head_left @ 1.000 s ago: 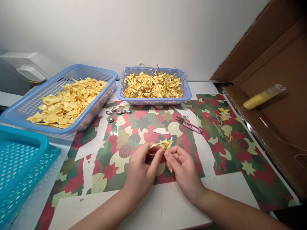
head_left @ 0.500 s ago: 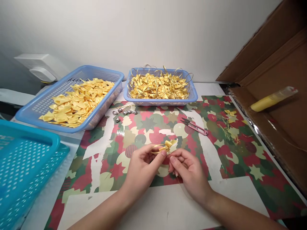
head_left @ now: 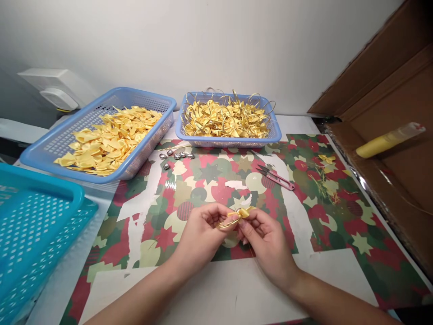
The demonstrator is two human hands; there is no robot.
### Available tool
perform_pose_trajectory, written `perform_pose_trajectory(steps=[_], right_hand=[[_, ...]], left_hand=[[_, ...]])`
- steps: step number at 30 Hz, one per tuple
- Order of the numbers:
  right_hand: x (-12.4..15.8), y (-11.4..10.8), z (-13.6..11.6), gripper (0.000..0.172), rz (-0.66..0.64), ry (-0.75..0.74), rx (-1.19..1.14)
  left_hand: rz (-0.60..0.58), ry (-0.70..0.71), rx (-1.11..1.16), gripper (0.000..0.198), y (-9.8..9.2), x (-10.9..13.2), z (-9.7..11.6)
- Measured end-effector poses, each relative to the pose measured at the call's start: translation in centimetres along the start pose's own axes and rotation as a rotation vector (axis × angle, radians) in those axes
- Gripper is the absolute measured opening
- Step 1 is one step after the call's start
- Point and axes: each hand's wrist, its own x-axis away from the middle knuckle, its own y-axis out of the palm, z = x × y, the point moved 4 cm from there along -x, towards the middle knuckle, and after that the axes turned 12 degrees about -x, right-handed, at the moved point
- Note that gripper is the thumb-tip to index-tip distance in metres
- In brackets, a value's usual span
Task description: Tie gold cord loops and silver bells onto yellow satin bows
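Observation:
A small yellow ribbon bow (head_left: pixel 244 213) with a loop of gold cord (head_left: pixel 226 224) is held between my two hands, above the patterned sheet. My left hand (head_left: pixel 204 232) is closed, its fingers at the bow's left side and the cord loop; some fingertips are hidden. My right hand (head_left: pixel 265 239) pinches the bow at its middle, thumb in front. A thin thread (head_left: pixel 252 251) trails down from my right hand. Beyond the hands, pink-handled thread snips (head_left: pixel 276 177) lie on the sheet, and several silver bells (head_left: pixel 177 155) rest to the left.
A blue basket (head_left: pixel 98 179) of yellow bows stands back left; another blue basket (head_left: pixel 228 143) holds bows with gold cord loops. A teal basket (head_left: pixel 76 192) is at left. Thread scraps (head_left: pixel 326 185) lie at right, beside a cardboard box (head_left: pixel 382 97) with a yellow tube (head_left: pixel 389 141).
The bow has turned and tipped to the right, and the cord loop has swung down in front of my left fingers. My right thumb has moved up to the bow's middle.

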Motion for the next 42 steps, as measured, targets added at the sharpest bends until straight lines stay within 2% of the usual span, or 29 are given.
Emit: perform_pose_trajectory(steps=[2,4,7,9,11,14,21,27,31,35,38,40,42], right_hand=[[-0.1,-0.3,-0.4,0.020,0.031,-0.049,0.041],[-0.2,-1.0,-1.5,0.015,0.094,-0.175,0.132],[-0.3,-2.1,-3.8,0.017,0.160,-0.463,0.316],[-0.3,-2.0,-4.8,0.017,0.102,-0.599,0.451],[-0.4,-1.4,-5.1,0.014,0.016,-0.651,0.577],[-0.5,-0.5,-5.0,0.012,-0.029,-0.680,0.672],[-0.9,-0.6,-4.1,0.011,-0.031,-0.604,0.607],[-0.7,-0.7,-4.2,0.013,0.005,-0.725,0.580],[-0.4,-1.2,-5.1,0.011,-0.022,-0.763,0.389],[-0.1,-2.1,-7.2,0.009,-0.039,-0.745,0.086],[0.3,-2.9,-9.9,0.006,-0.039,-0.721,-0.082],[0.6,-3.7,-12.2,0.006,-0.027,-0.740,-0.125],[1.1,-4.7,-14.6,0.009,0.026,-0.831,-0.012]], left_hand=[[0.049,0.035,-0.097,0.021,-0.4,0.1,0.2],[0.141,0.130,-0.262,0.021,-0.9,0.3,0.8],[0.289,0.401,-0.600,0.018,-1.4,0.9,2.1],[0.345,0.599,-0.799,0.014,-1.1,1.3,2.8],[0.369,0.750,-0.926,0.012,-0.6,1.7,3.0],[0.380,0.854,-1.029,0.013,0.0,1.9,2.9],[0.378,0.849,-1.043,0.012,0.1,1.7,2.5],[0.366,0.834,-0.997,0.013,0.0,1.5,2.6],[0.344,0.753,-0.960,0.014,-0.4,0.8,2.3],[0.330,0.666,-0.944,0.015,-0.7,-0.1,1.8],[0.314,0.611,-0.930,0.016,-0.8,-0.7,1.6],[0.308,0.592,-0.923,0.017,-0.8,-0.9,1.6],[0.310,0.584,-0.918,0.019,-0.8,-1.1,1.6]])
